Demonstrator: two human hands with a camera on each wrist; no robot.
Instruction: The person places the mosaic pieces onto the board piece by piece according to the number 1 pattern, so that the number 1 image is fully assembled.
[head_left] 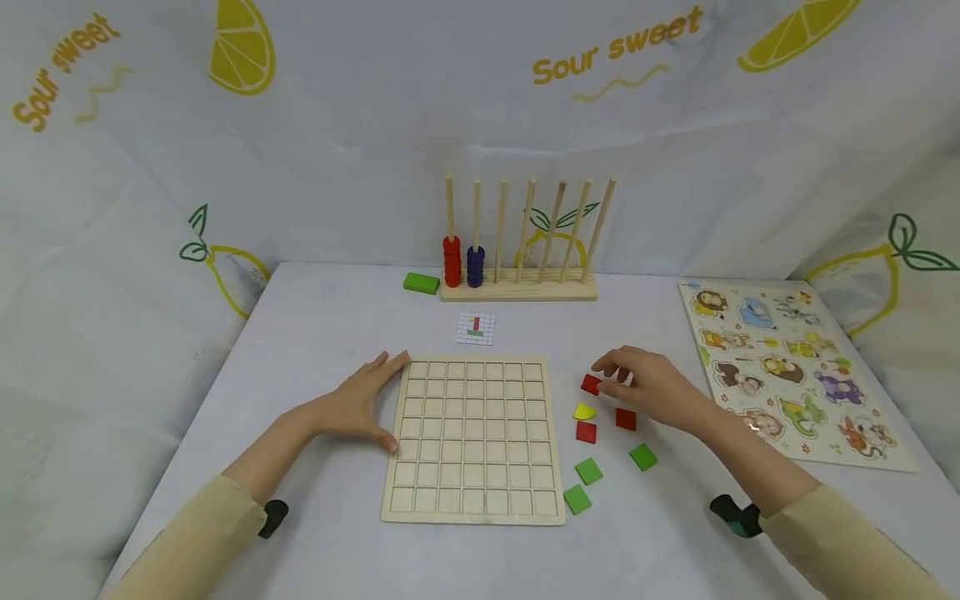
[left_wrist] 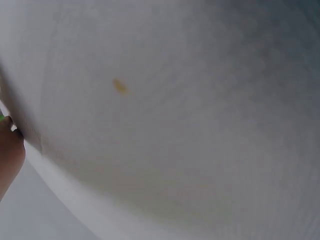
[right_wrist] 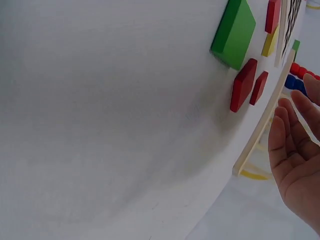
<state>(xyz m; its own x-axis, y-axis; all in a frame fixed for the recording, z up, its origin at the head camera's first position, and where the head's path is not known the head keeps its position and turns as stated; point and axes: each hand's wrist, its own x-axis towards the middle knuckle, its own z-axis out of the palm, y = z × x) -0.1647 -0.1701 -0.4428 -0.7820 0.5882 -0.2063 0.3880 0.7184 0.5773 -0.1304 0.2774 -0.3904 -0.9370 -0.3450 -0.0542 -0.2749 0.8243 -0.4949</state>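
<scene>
A pale wooden grid board [head_left: 476, 442] with bare square cells lies flat on the table. My left hand [head_left: 352, 407] rests at its left side, thumb and fingers spread, fingertips at the edge. My right hand [head_left: 651, 385], fingers loosely bent, hovers just right of a red square tile [head_left: 591, 383]. In the right wrist view nothing shows between that hand's [right_wrist: 300, 150] fingers. Below are a yellow quarter-round tile [head_left: 584, 412], a red tile [head_left: 587, 432] and another red tile [head_left: 626, 419]. Nearer me lie green tiles [head_left: 588, 471]. The left wrist view catches only part of the left hand [left_wrist: 9, 152].
A small printed pattern card [head_left: 476, 328] lies behind the board. Farther back stand a wooden peg rack [head_left: 517, 290] with red and dark blue beads, and a green block [head_left: 422, 283]. An animal puzzle board [head_left: 798, 375] lies at the right.
</scene>
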